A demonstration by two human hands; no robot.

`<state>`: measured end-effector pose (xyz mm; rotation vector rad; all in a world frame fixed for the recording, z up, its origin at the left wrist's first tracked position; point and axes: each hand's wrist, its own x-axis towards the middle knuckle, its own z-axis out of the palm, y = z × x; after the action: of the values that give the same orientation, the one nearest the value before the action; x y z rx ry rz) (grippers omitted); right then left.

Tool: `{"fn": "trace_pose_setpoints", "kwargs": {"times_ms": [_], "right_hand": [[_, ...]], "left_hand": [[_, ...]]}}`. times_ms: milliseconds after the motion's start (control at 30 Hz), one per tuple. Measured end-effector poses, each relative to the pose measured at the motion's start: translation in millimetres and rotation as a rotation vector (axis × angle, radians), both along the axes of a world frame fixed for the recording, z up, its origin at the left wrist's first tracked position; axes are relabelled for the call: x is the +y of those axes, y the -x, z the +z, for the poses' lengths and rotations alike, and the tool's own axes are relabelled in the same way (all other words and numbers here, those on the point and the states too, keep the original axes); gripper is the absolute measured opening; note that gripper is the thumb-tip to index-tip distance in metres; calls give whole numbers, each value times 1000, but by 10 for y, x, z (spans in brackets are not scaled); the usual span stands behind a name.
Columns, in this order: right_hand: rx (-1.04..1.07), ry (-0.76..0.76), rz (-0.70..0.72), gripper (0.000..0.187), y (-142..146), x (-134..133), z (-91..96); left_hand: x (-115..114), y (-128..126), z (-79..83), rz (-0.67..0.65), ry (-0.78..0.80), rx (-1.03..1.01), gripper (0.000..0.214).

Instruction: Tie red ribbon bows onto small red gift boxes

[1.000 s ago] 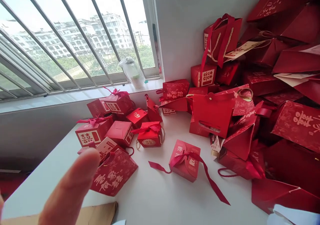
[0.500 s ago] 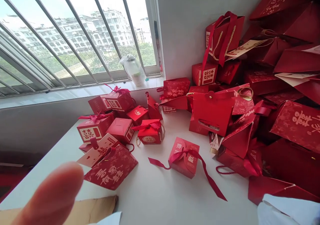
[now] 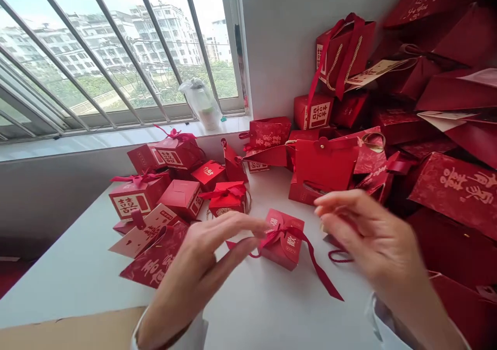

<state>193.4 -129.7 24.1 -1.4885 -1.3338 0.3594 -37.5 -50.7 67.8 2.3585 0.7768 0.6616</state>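
Red gift box (image 3: 282,251) with its satin ribbon (image 3: 316,266) tied, tails loose; left hand (image 3: 198,267) half-closed at the ribbon, hold unclear; right hand (image 3: 361,231) open, just beside the box.

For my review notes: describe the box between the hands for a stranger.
On the white table below the barred window, gift boxes crowd together. Apart from them, between the left hand and right hand, sits a small red box, its long ribbon trailing.
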Motion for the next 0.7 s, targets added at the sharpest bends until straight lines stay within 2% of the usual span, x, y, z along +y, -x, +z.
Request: {"fn": "trace_pose_setpoints", "kwargs": {"times_ms": [67,133,233,300,367,533,700], "right_hand": [[-123,96,51,7,97,67,-107],[-230,163,21,11,191,162,-275],[-287,210,-54,8,277,267,-511],[-306,236,-57,8,301,298,-602],[-318,252,-67,9,320,314,-645],[-395,245,-92,13,378,353,-689],[-488,234,-83,16,391,382,-749]], "left_hand": [[235,-278,-170,-53,-20,105,14],[401,-467,-419,-16,-54,179,14],[520,-598,-750,-30,-82,200,18],[543,-627,-868,-69,-88,193,22],[553,-637,-908,-96,-92,185,23],[591,-635,-892,-151,-42,201,14],[594,-638,-919,-157,-1,209,13]]}}
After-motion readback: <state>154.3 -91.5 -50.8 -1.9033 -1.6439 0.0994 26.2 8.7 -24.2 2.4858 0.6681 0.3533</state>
